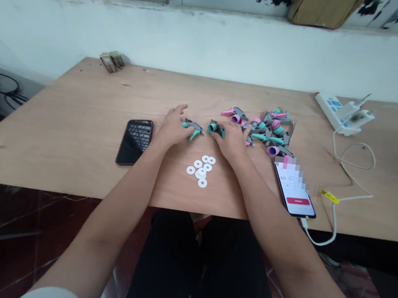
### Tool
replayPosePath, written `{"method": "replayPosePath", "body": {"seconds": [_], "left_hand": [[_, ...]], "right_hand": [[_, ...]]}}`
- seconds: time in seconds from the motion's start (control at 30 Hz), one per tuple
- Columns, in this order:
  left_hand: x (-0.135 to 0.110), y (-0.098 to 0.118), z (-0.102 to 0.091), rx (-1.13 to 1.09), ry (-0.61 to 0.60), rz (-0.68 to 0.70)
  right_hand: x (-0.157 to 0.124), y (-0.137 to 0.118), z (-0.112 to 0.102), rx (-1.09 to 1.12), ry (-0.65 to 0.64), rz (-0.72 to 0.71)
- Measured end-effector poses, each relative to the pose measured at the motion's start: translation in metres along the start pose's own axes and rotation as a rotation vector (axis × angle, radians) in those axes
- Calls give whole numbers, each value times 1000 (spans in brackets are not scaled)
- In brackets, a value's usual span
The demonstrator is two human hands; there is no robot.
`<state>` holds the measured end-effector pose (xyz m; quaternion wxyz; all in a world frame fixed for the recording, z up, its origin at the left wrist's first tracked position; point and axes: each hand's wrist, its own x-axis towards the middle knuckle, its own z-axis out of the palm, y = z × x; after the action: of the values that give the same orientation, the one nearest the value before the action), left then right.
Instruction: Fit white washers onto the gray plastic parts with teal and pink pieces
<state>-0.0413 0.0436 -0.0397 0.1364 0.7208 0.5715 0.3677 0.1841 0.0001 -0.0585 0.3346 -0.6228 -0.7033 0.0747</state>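
Observation:
My left hand (173,126) rests on the table with its fingers spread. Its thumb lies against a small grey piece with teal levers (195,129), which looks like a hand clipper or trigger. My right hand (232,143) is closed about a grey piece with a round teal ring (214,128); part of that piece is hidden by the fingers. Just beyond the right hand lies a loose heap of similar grey, teal and pink pieces (277,136). Between my forearms several flat white washers (201,173) lie in a cluster, some overlapping.
A dark phone (134,142) lies left of my left forearm. Another phone with a lit screen (296,190) is plugged into a white cable (335,222) at the right. Behind it stands a power strip (332,113). Small blocks (112,61) sit at the table's back left.

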Motion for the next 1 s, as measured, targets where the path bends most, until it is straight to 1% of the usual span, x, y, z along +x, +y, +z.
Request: {"method": "replayPosePath", "body": {"seconds": [0.07, 0.13, 0.17, 0.2, 0.23, 0.27, 0.33, 0.37, 0.4, 0.43, 0.5, 0.57, 0.63, 0.77, 0.87, 0.9, 0.93, 1.0], "left_hand": [[-1, 7, -4, -4, 91, 57], [-6, 21, -10, 31, 200, 165], [-10, 30, -12, 29, 207, 216], [-14, 39, -15, 4, 177, 264], [-18, 47, -17, -38, 64, 312], [-22, 54, -19, -82, -94, 332], [-28, 63, -22, -111, -393, 301], [-29, 66, -23, -101, -505, 273], [-30, 68, -23, -78, -582, 246], [-31, 69, -24, -48, -628, 224], [-31, 69, -23, -2, -680, 194], [-31, 69, -19, 12, -703, 180], [-31, 67, -13, -12, -712, 185], [-32, 60, -4, -113, -711, 233], [-32, 59, -5, -233, -710, 247], [-31, 60, -6, -284, -677, 233], [-31, 62, -7, -342, -616, 210], [-29, 65, -9, -479, -432, 139]], "right_hand": [[1, -1, -2, -1, 17, 28], [2, -1, -4, 11, 27, 28], [2, -2, -5, 16, 28, 20], [2, -2, -5, 12, 25, 14], [2, -3, -5, -3, 18, 13], [1, -4, -6, -27, 8, 18], [0, -6, -7, -80, -14, 43], [-1, -7, -7, -97, -23, 54], [-1, -7, -7, -106, -31, 60], [-2, -7, -7, -107, -35, 61], [-2, -6, -7, -93, -30, 61], [-1, -4, -5, -61, -3, 51], [2, -1, -3, 0, 47, 12], [7, 5, -2, 123, 174, -86], [8, 7, -4, 190, 233, -121], [7, 7, -4, 218, 253, -130], [7, 7, -5, 251, 274, -137], [5, 7, -4, 322, 312, -143]]}}
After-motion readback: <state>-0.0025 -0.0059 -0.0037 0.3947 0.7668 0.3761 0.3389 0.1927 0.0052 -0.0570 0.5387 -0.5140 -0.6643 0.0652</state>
